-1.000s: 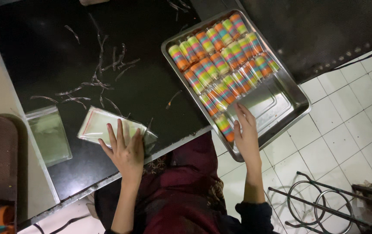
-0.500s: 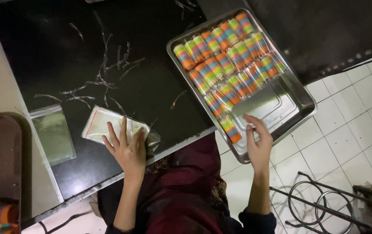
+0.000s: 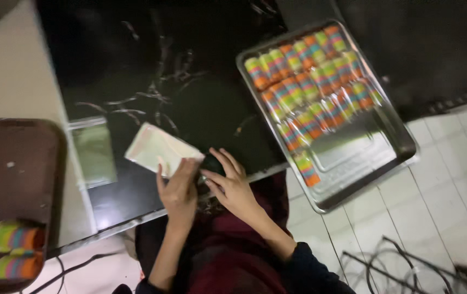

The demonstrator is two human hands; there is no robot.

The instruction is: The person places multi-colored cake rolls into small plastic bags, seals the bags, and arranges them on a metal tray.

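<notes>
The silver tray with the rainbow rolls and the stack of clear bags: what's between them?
In the head view, only bare black tabletop lies between the tray and the bags; the right hand sits just below that gap.
</notes>
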